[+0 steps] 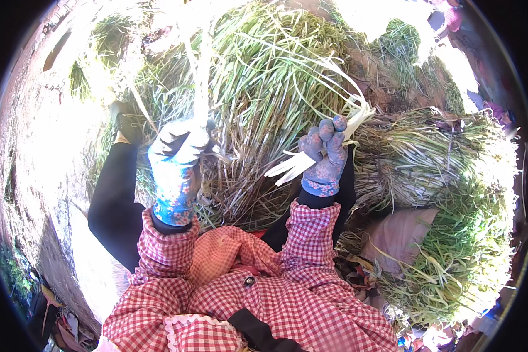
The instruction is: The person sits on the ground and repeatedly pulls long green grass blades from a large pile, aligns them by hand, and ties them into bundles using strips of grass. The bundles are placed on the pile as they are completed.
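Observation:
My left hand point(180, 143) wears a flower-patterned work glove and is closed around a bundle of long stalks point(201, 83). Glare washes out the upper part of these stalks, and their dry-looking ends poke out beside the fist. My right hand point(323, 149), in a matching soiled glove, grips a small bunch of white plant stems point(293, 166). Their pale ends point down and left, while thin green leaves arch up and left from the other side of the fist. Between and beyond both hands lies a large heap of long green leafy stalks point(264, 83).
More bundled stalks point(413, 154) lie on the right, with loose green leaves point(449, 255) nearer me. A brown sheet point(398, 240) pokes out between them. My legs spread around the heap, with a dark shoe point(126, 123) at left. Sunlit ground point(48, 167) stretches along the left side.

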{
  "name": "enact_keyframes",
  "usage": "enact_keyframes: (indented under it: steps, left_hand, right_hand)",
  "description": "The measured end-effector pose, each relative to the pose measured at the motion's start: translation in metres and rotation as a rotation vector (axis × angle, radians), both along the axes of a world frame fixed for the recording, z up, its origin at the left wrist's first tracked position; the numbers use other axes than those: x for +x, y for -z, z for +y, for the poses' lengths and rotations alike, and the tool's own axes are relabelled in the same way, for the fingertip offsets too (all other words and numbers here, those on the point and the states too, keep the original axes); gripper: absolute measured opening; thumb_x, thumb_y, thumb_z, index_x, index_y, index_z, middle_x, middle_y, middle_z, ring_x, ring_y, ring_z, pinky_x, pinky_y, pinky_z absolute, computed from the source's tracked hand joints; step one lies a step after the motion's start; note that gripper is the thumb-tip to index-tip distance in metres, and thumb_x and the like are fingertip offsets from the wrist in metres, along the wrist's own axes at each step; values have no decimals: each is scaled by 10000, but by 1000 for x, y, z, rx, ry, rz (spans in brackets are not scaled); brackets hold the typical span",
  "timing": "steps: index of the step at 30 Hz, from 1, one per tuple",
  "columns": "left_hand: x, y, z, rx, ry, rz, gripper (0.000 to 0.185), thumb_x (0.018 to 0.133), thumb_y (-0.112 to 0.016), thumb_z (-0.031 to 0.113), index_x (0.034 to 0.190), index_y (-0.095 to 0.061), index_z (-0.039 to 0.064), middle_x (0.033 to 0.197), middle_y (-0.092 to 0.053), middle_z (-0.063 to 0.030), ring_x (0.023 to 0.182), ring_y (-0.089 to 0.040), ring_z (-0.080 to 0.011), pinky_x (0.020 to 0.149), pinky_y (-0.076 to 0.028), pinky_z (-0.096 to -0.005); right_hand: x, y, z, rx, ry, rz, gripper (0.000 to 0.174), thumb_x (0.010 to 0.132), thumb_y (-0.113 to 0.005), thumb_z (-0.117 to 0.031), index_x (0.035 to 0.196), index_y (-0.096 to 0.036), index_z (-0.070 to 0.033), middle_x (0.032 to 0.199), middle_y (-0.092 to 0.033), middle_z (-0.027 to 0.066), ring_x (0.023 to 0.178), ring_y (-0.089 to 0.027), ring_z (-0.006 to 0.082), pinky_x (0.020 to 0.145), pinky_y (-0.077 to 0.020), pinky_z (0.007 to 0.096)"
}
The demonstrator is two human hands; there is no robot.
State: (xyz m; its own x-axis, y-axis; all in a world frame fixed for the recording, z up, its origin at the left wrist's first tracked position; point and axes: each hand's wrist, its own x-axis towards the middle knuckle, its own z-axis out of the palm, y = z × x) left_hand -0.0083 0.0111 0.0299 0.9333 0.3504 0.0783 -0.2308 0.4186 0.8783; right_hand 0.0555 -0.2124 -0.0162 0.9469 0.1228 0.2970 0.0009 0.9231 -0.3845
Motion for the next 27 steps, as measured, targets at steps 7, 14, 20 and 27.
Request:
enact_keyframes:
  steps: [7, 14, 20, 27]
  left_hand:
    - [8, 35, -52, 293, -120, -60, 132, 809, -623, -46, 924, -617, 18, 844, -612, -49, 722, -584, -107, 646, -480, -240]
    - [21, 45, -88, 791, -147, -269, 185, 744, -655, -97, 860, -641, 46, 877, -603, -65, 784, -579, -164, 688, -463, -273]
    - [28, 44, -87, 827, 13, -213, 157, 755, -649, -32, 877, -585, 44, 944, -580, -122, 855, -573, -254, 744, -460, -333]
    - [-11, 77, 30, 1238, 413, -16, 200, 690, -657, -40, 847, -558, 35, 908, -543, -110, 866, -553, -282, 763, -452, -351]
  right_hand:
    - [-7, -5, -2, -85, 31, 145, 249, 769, -664, 14, 945, -541, -114, 898, -634, 151, 639, -620, 182, 435, -395, 231]
    - [-8, 12, 5, -461, 234, 250, 290, 739, -675, 56, 953, -519, -63, 827, -622, 65, 661, -612, 152, 476, -477, 245]
    - [-2, 13, 19, -724, 348, 364, 257, 748, -673, 47, 900, -499, -67, 801, -622, 77, 641, -609, 164, 516, -485, 273]
    - [0, 0, -18, -286, 426, 376, 186, 817, -606, 29, 909, -509, -100, 905, -626, 162, 762, -625, 226, 488, -461, 238]
